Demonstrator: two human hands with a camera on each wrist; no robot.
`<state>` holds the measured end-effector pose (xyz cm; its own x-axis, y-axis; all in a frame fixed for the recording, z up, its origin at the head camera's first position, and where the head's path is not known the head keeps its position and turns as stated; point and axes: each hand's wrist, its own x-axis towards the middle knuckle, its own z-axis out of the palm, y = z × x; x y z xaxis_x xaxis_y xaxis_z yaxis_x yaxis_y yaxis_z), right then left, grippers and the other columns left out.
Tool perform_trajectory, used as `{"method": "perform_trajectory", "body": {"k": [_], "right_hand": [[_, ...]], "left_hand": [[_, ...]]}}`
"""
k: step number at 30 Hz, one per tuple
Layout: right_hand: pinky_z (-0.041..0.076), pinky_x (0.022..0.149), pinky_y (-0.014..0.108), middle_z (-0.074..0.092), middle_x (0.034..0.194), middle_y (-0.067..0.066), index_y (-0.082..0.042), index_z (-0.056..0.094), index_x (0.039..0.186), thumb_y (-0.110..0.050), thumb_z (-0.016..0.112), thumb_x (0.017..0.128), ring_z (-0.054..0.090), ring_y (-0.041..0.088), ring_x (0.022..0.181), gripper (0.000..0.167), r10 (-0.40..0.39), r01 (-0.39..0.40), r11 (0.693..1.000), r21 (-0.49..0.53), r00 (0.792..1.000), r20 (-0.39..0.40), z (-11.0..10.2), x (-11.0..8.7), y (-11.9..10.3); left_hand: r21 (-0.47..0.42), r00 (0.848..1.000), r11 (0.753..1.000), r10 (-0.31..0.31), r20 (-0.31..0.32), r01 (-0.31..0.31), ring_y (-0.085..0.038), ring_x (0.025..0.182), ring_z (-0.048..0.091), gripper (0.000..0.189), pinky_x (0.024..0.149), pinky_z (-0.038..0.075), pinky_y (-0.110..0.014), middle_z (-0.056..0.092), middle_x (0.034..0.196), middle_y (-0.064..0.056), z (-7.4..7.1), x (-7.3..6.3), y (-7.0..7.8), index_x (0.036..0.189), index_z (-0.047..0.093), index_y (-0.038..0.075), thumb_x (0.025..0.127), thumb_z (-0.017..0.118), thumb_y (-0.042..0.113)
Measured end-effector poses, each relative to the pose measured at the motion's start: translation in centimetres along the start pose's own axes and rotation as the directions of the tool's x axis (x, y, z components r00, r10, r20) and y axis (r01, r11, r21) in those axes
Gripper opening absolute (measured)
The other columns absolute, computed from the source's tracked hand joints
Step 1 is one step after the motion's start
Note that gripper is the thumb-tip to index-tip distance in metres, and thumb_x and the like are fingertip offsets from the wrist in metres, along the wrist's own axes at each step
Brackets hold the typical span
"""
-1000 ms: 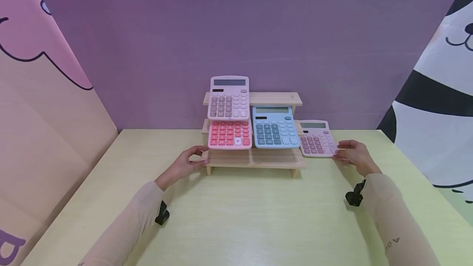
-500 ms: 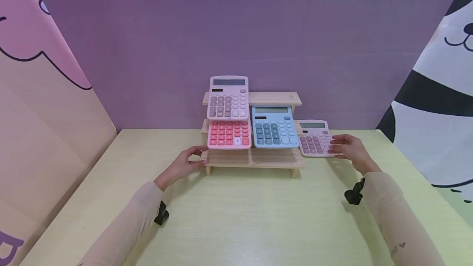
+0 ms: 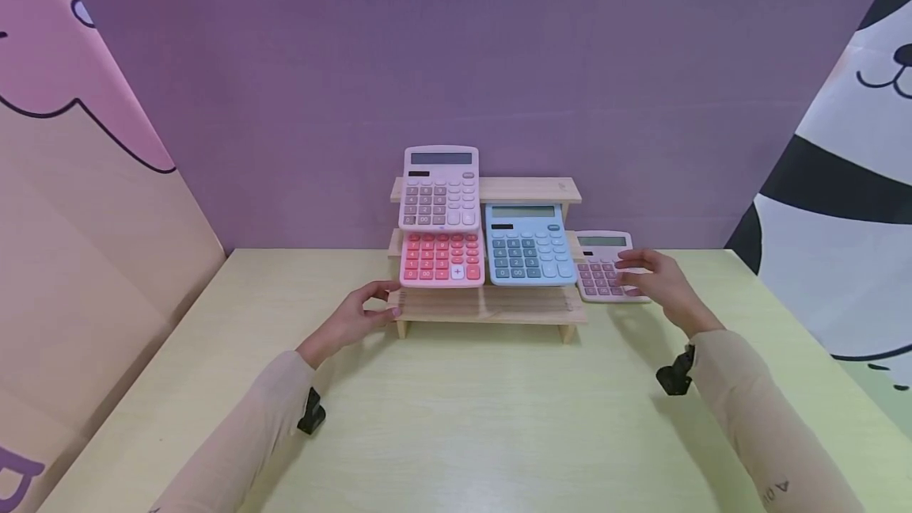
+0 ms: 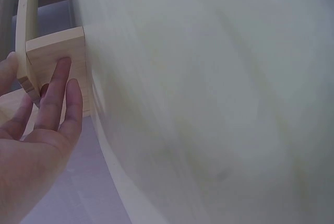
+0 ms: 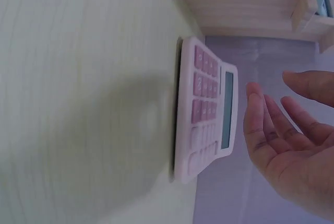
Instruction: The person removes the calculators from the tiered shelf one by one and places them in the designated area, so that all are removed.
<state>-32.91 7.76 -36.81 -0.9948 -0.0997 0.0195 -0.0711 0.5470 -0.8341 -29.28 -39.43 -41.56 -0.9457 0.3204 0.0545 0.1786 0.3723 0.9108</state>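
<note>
A wooden tiered display stand [image 3: 492, 305] stands at the back of the table, with its left end between the thumb and fingers of my left hand [image 3: 351, 318]. In the left wrist view, the fingertips [image 4: 61, 70] touch the stand's side support. A pale pink calculator [image 3: 602, 277] lies on the table just right of the stand. My right hand [image 3: 659, 285] hovers over that calculator's right side, partly covering it in the head view. The right wrist view shows the fingers [image 5: 255, 119] relaxed and apart from the calculator, holding nothing.
On the stand lean a pale pink calculator [image 3: 440, 190] at upper left, a bright pink calculator [image 3: 442, 264] below it, partly hidden, and a blue calculator [image 3: 533, 248] at right. Behind the table [image 3: 484, 410] hangs a purple backdrop [image 3: 499, 62].
My right hand has lifted slightly and moved left, from the right edge of the pale pink calculator to above it. The left hand and the stand have stayed in place.
</note>
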Motion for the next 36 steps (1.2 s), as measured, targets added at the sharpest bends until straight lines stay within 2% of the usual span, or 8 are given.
{"method": "perform_trajectory", "body": {"k": [5, 12, 18, 22, 24, 29, 31, 36], "right_hand": [[0.053, 0.085, 0.037, 0.044, 0.131, 0.027, 0.005, 0.035, 0.133, -0.008, 0.051, 0.09, 0.051, -0.003, 0.088, 0.047, -0.034, 0.035, 0.999, -0.035, 0.999, 0.005, 0.2, -0.3, -1.2], [0.054, 0.076, 0.023, 0.045, 0.127, 0.027, 0.006, 0.036, 0.131, -0.008, 0.051, 0.091, 0.055, -0.004, 0.084, 0.045, -0.1, 0.1, 0.994, -0.032, 0.995, 0.019, 0.1, -0.9, -3.0], [0.053, 0.076, 0.02, 0.047, 0.125, 0.023, 0.004, 0.037, 0.132, -0.01, 0.052, 0.092, 0.057, 0.004, 0.089, 0.045, -0.128, 0.129, 0.991, -0.046, 0.991, 0.027, 0.2, -1.2, -4.7], [0.052, 0.075, 0.018, 0.048, 0.125, 0.021, 0.002, 0.037, 0.133, -0.011, 0.053, 0.091, 0.057, 0.006, 0.09, 0.046, -0.138, 0.139, 0.989, -0.056, 0.99, 0.028, 0.3, -1.2, -5.6], [0.051, 0.074, 0.016, 0.048, 0.126, 0.021, 0.001, 0.037, 0.134, -0.011, 0.053, 0.092, 0.059, 0.012, 0.093, 0.047, -0.137, 0.139, 0.988, -0.06, 0.99, 0.031, 0.3, -1.1, -5.9], [0.051, 0.073, 0.016, 0.048, 0.127, 0.022, 0.0, 0.037, 0.135, -0.008, 0.05, 0.092, 0.059, 0.016, 0.097, 0.046, -0.149, 0.151, 0.988, -0.043, 0.988, 0.043, 0.5, -0.9, -6.8], [0.052, 0.073, 0.017, 0.049, 0.126, 0.022, 0.001, 0.037, 0.134, -0.007, 0.049, 0.091, 0.059, 0.008, 0.091, 0.045, -0.165, 0.166, 0.986, -0.028, 0.985, 0.047, 0.6, -0.9, -7.2], [0.053, 0.072, 0.019, 0.049, 0.126, 0.023, 0.003, 0.04, 0.131, -0.004, 0.051, 0.09, 0.061, 0.003, 0.087, 0.043, -0.198, 0.197, 0.98, 0.022, 0.979, 0.054, 1.2, -0.8, -8.1]], "left_hand": [[0.005, 1.0, 1.0, -0.008, -0.004, 0.008, -0.031, 0.11, 0.047, 0.05, 0.087, 0.052, -0.031, 0.041, 0.126, -0.021, 0.0, 0.0, 0.1, 0.133, 0.043, 0.009, 0.087, 0.061, 0.014], [0.015, 1.0, 1.0, 0.0, -0.01, 0.0, -0.03, 0.11, 0.046, 0.049, 0.086, 0.052, -0.031, 0.043, 0.123, -0.018, 0.0, 0.0, 0.1, 0.133, 0.043, 0.008, 0.088, 0.061, 0.014], [0.013, 1.0, 1.0, 0.02, -0.006, -0.02, -0.03, 0.112, 0.044, 0.049, 0.087, 0.052, -0.032, 0.043, 0.123, -0.018, -0.1, 0.0, 0.1, 0.133, 0.043, 0.007, 0.087, 0.061, 0.015], [0.005, 1.0, 1.0, 0.009, -0.006, -0.009, -0.03, 0.111, 0.044, 0.05, 0.087, 0.052, -0.032, 0.043, 0.123, -0.019, 0.0, -0.1, 0.2, 0.133, 0.043, 0.007, 0.088, 0.061, 0.015], [0.002, 1.0, 1.0, 0.01, -0.004, -0.01, -0.031, 0.112, 0.044, 0.05, 0.087, 0.052, -0.032, 0.042, 0.124, -0.019, 0.0, -0.1, 0.1, 0.133, 0.043, 0.006, 0.088, 0.061, 0.015], [-0.008, 1.0, 1.0, 0.0, -0.005, 0.0, -0.031, 0.113, 0.044, 0.05, 0.088, 0.051, -0.032, 0.042, 0.125, -0.019, 0.0, -0.1, 0.2, 0.133, 0.043, 0.006, 0.088, 0.061, 0.014], [-0.004, 1.0, 1.0, -0.002, -0.005, 0.002, -0.031, 0.112, 0.044, 0.05, 0.087, 0.052, -0.031, 0.042, 0.125, -0.019, 0.0, -0.1, 0.3, 0.134, 0.042, 0.006, 0.088, 0.061, 0.014], [0.009, 1.0, 1.0, 0.002, -0.006, -0.002, -0.03, 0.111, 0.045, 0.051, 0.087, 0.052, -0.032, 0.041, 0.125, -0.021, 0.0, -0.1, 0.2, 0.134, 0.042, 0.006, 0.088, 0.061, 0.014]]}}
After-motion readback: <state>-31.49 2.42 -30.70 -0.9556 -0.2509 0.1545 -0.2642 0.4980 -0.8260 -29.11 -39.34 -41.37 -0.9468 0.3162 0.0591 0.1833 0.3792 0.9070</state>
